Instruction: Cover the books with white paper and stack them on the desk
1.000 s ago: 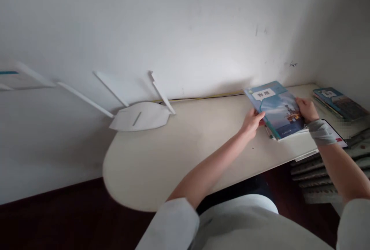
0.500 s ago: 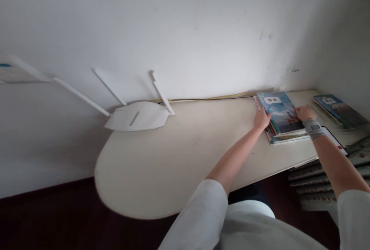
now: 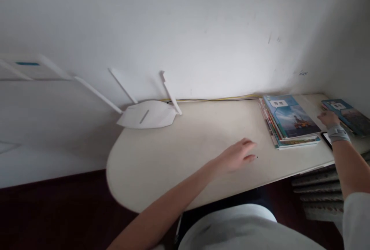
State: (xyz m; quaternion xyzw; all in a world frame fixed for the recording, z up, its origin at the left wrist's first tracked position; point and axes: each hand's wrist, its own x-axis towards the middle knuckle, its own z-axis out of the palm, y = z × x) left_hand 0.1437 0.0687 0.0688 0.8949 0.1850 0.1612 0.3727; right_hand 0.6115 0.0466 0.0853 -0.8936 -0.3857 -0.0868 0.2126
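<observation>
My left hand [image 3: 238, 154] hovers over the bare middle of the table, slightly blurred. Its thumb and fingers are apart, with nothing between them. A stack of books [image 3: 291, 116] lies to its right, topped by a blue textbook with an oil rig on its cover. Between that stack and a second, smaller stack of books [image 3: 348, 113] is my right hand [image 3: 328, 118], wearing a grey wristband. Its fingers look curled in, close by the smaller stack's left edge. The fingertips are turned away, so whether they touch or hold anything is hidden.
A white router [image 3: 147, 116] with raised antennas stands at the table's left end, against the wall. Thin cables [image 3: 214, 99] run along the back edge. A phone [image 3: 327, 140] lies partly under my right wrist. Patterned fabric [image 3: 315, 192] hangs below the table's right side.
My left hand has let go of the larger book stack and moved left and nearer to me. My right hand has left that stack and shifted right, towards the smaller one.
</observation>
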